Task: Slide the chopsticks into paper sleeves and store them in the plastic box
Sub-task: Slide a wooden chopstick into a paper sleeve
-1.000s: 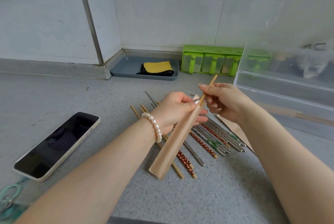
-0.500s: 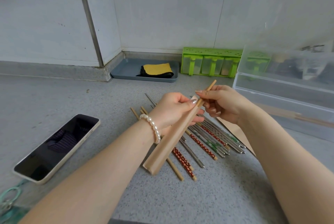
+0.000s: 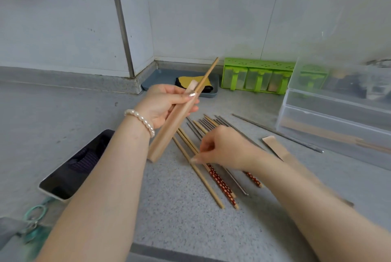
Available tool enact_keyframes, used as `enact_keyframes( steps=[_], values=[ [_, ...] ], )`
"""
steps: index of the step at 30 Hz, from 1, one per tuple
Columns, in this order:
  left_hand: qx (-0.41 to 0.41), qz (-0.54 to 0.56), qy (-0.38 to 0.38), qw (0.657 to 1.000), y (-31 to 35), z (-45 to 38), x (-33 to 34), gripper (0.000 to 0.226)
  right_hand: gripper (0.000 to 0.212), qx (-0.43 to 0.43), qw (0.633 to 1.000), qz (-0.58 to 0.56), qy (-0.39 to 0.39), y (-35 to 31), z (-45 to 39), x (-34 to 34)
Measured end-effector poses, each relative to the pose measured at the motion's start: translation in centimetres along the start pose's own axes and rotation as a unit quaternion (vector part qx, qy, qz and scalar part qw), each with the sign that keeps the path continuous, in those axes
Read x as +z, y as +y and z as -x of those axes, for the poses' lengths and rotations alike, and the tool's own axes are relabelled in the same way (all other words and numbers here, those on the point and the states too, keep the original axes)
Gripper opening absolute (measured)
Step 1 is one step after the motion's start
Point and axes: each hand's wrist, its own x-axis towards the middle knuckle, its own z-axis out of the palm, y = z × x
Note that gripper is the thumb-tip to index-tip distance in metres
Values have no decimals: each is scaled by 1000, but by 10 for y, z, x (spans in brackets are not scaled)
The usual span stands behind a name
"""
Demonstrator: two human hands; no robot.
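Two hands are working over our grey counter [image 3: 264, 230]. Nearest, our right hand [image 3: 224, 148] is pinching a bamboo chopstick [image 3: 203, 174] among the loose chopsticks [image 3: 224, 183] lying there. Above it, our left hand [image 3: 165, 104] is gripping a tilted paper sleeve [image 3: 171, 129] with one chopstick end [image 3: 208, 74] sticking out. An empty sleeve [image 3: 277, 148] is lying rightward, near the plastic box [image 3: 338, 118] farther back.
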Motion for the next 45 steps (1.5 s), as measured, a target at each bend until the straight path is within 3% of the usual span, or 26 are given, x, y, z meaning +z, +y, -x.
enact_keyframes(
  steps=[4, 9, 11, 14, 18, 21, 26, 28, 30, 33, 35, 36, 40, 45],
  values=[
    [-3, 7, 29, 1000, -2, -4, -8, 10, 34, 41, 994, 78, -70, -13, 1, 10],
    [-18, 61, 13, 998, -2, -5, -10, 14, 21, 62, 984, 129, -109, -18, 1, 4],
    [-18, 86, -5, 996, -1, -4, -8, 12, 27, 77, 988, 78, -110, -14, -2, 0],
    [-10, 99, -19, 995, -1, -4, -8, 10, 22, 91, 989, -83, -77, 3, -2, -22],
    [-14, 96, -25, 995, -2, -5, -3, 9, 8, 92, 953, -289, -2, 34, 12, -65],
    [-29, 72, -40, 996, -5, -4, 5, 12, 25, 58, 900, -424, 85, 59, 21, -78],
    [-56, 48, -70, 995, -11, -4, 16, 16, 27, -51, 749, -632, 189, 79, 31, -85],
    [-60, 45, -73, 995, -13, -5, 18, 13, 17, -96, 728, -642, 223, 82, 34, -88],
    [-63, 43, -75, 994, -14, -6, 18, 15, 4, -109, 707, -628, 307, 82, 35, -92],
    [-66, 33, -78, 994, -15, -6, 19, 15, 31, -101, 606, -657, 437, 86, 37, -100],
    [-67, 15, -78, 995, -15, -6, 21, 16, 45, -104, 549, -692, 456, 91, 41, -106],
    [-70, 7, -80, 994, -16, -5, 22, 17, 49, -106, 542, -705, 444, 93, 42, -107],
    [-90, -36, -121, 988, -16, -1, 29, 29, 47, -71, 620, -669, 404, 91, 37, -101],
    [-94, -83, -162, 979, -13, 4, 34, 41, 40, -57, 698, -570, 429, 86, 33, -97]
  ],
)
